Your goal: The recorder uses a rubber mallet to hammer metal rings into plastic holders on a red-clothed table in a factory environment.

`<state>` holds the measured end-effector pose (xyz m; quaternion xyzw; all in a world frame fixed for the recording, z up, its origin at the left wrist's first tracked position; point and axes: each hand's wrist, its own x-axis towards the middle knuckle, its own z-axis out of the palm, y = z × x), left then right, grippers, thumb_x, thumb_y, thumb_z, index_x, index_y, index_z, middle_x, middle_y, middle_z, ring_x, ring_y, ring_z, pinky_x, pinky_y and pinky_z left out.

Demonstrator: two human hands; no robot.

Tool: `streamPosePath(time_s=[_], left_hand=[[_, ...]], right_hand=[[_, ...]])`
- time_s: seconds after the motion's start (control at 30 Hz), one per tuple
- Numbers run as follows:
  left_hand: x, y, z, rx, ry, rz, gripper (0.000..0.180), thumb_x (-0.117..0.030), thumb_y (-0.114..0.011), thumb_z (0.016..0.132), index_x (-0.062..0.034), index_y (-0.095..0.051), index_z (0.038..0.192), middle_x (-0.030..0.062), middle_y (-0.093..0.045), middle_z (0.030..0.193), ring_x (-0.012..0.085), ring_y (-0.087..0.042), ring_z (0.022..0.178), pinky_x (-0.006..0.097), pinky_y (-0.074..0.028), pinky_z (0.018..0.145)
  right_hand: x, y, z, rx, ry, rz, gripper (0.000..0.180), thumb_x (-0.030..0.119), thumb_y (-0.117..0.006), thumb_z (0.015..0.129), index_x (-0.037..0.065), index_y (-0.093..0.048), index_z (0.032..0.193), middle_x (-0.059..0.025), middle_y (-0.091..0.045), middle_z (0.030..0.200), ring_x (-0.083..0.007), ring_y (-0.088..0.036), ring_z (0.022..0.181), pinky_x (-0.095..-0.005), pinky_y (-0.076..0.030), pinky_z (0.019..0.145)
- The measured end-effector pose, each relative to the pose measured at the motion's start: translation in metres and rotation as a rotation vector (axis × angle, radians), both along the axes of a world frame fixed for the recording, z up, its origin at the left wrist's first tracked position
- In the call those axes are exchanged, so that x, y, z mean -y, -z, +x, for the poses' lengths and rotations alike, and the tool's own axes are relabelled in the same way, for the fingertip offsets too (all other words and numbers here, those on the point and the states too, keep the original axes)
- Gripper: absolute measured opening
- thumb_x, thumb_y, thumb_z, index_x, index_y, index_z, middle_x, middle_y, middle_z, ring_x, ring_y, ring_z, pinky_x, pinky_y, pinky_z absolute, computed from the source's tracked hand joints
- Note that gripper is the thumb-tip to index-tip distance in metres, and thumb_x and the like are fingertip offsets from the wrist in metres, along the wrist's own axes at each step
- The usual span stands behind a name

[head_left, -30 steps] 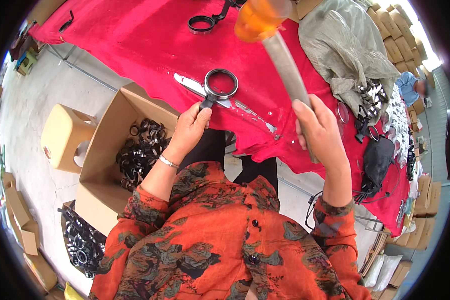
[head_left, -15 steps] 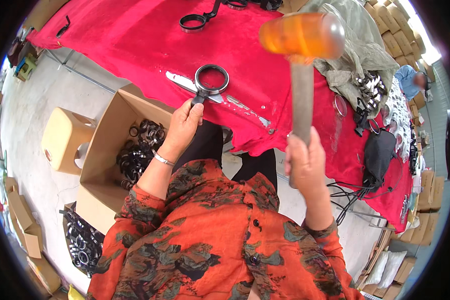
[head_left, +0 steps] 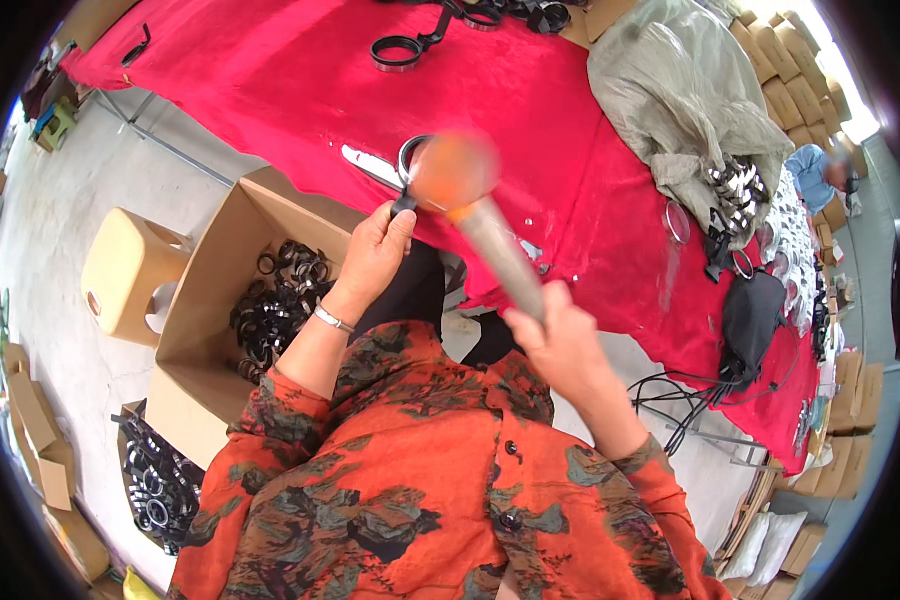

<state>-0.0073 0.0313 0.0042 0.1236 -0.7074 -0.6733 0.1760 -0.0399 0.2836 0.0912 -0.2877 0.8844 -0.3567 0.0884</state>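
Observation:
My left hand [head_left: 375,255] grips the short stem of a black ring clamp [head_left: 410,170] and holds it flat on the red-covered table [head_left: 270,100], over a shiny metal plate [head_left: 370,165]. My right hand [head_left: 560,340] is closed around the grey handle of a mallet whose orange head [head_left: 455,170] is blurred and sits right over the ring. The ring is partly hidden behind the mallet head.
An open cardboard box [head_left: 210,300] of black rings stands at my left, by a tan plastic stool [head_left: 130,275]. More black rings [head_left: 405,50] lie far on the table, with a grey sack [head_left: 680,100], a black bag [head_left: 750,315] and cables [head_left: 690,395] to the right. Another person [head_left: 820,180] is at the far right.
The mallet was raised high in my right hand, then swung down onto the ring. My left hand kept holding the ring in place.

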Motion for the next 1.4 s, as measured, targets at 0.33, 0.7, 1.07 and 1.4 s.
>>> streamPosePath(time_s=[0.33,0.7,1.07,1.4], left_hand=[[0.002,0.011,0.002,-0.018,-0.099,-0.088,0.037,-0.035,-0.053,0.096,-0.0022,-0.049,0.079,0.0074,-0.052,0.063,0.0191,-0.051,0.059,0.033,-0.042,0.058],[0.002,0.015,0.0,-0.03,-0.13,-0.189,0.036,-0.034,-0.054,0.095,-0.0005,-0.05,0.082,0.0208,-0.049,0.065,0.0386,-0.049,0.061,0.041,-0.041,0.057],[-0.001,0.012,0.003,-0.046,-0.123,-0.186,0.036,-0.033,-0.055,0.095,-0.0008,-0.049,0.081,0.017,-0.045,0.062,0.0302,-0.044,0.057,0.038,-0.041,0.056],[0.002,0.0,0.01,0.044,-0.031,-0.182,0.032,-0.03,-0.049,0.098,-0.0045,-0.052,0.079,0.0007,-0.053,0.067,0.0096,-0.051,0.062,0.026,-0.042,0.058]], right_hand=[[0.049,-0.076,-0.003,-0.047,-0.105,-0.184,0.031,0.026,-0.064,0.089,-0.001,-0.049,0.091,-0.0209,-0.06,0.068,-0.0379,-0.061,0.062,-0.04,-0.048,0.056],[0.079,-0.075,-0.032,-0.01,-0.121,0.013,0.037,0.032,-0.06,0.091,-0.002,-0.046,0.092,-0.0276,-0.059,0.07,-0.0459,-0.06,0.071,-0.0502,-0.045,0.058],[0.076,-0.062,-0.063,0.133,-0.048,0.127,0.043,0.036,-0.061,0.089,-0.005,-0.05,0.086,-0.027,-0.057,0.068,-0.0369,-0.064,0.065,-0.0422,-0.047,0.057],[0.063,-0.052,-0.074,0.374,0.13,0.199,0.044,0.04,-0.059,0.089,-0.003,-0.052,0.086,-0.0184,-0.06,0.068,-0.0269,-0.061,0.057,-0.0395,-0.046,0.051]])
